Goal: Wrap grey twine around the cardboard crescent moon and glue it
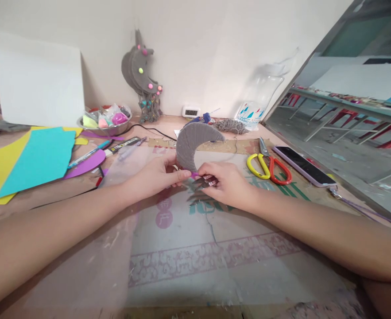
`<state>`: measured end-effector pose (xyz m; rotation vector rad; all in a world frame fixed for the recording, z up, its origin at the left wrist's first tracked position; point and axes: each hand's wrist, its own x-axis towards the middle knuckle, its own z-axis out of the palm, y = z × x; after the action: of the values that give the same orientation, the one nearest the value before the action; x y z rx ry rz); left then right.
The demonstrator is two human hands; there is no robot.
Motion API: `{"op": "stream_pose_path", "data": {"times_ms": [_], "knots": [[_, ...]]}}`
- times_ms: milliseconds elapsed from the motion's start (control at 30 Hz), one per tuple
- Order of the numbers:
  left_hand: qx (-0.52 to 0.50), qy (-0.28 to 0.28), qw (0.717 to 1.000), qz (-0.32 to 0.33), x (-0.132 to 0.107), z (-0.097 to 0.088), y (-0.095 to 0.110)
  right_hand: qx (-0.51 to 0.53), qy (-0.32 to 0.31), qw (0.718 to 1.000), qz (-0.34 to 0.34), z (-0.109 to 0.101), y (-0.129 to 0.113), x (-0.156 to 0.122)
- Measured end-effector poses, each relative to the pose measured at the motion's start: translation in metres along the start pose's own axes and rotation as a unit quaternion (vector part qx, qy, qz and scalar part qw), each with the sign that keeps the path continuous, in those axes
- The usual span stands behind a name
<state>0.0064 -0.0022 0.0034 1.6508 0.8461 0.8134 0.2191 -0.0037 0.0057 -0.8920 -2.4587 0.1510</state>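
A crescent moon (pixel 186 144) wrapped in grey yarn stands upright between my hands above the plastic-covered table. My left hand (pixel 160 175) is closed at its lower left edge, thumb pointing right. Close beside it, my right hand (pixel 226 181) pinches at the lower end of the crescent. A small purple bit (pixel 194 175) shows between the fingertips of both hands. Dark, pointed pieces (pixel 200 184) stick out from my right fingers; their kind is unclear. A thin grey thread (pixel 211 226) trails on the plastic sheet below.
Scissors (pixel 263 161) with yellow and red handles and a phone (pixel 303 166) lie to the right. Grey yarn (pixel 230 126) and a clear bottle (pixel 258 99) are behind. A finished-looking moon ornament (pixel 140 71) is at the wall. Leftward are a bowl (pixel 105 130) and turquoise sheet (pixel 39 159).
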Motion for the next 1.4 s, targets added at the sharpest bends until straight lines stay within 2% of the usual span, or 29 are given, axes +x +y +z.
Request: {"op": "stream_pose_path", "data": {"times_ms": [167,433,733,900,1133,1300,1400], "knots": [[0.043,0.005,0.999,-0.028,-0.0006,0.0009,0.0001,-0.005,-0.015,1.000,-0.023,0.0006,-0.0029,-0.0005],[0.068,-0.004,0.998,-0.006,-0.0009,-0.0015,0.0014,0.141,-0.005,0.988,0.059,0.0011,-0.0010,0.0017],[0.100,0.008,0.995,-0.023,-0.0013,-0.0032,-0.0001,0.161,-0.024,0.984,0.066,0.0014,-0.0004,0.0030],[0.077,0.012,0.997,-0.030,-0.0022,0.0000,0.0063,0.188,-0.013,0.980,0.070,0.0005,0.0001,0.0037],[-0.029,0.057,0.997,-0.051,-0.0038,0.0003,0.0067,0.219,0.014,0.971,0.091,0.0002,0.0013,0.0038],[0.046,0.037,0.997,-0.045,-0.0039,-0.0011,0.0068,0.225,0.022,0.969,0.096,0.0008,0.0016,0.0043],[0.043,0.032,0.997,-0.050,-0.0042,-0.0008,0.0080,0.224,0.023,0.970,0.097,0.0003,0.0016,0.0046]]}}
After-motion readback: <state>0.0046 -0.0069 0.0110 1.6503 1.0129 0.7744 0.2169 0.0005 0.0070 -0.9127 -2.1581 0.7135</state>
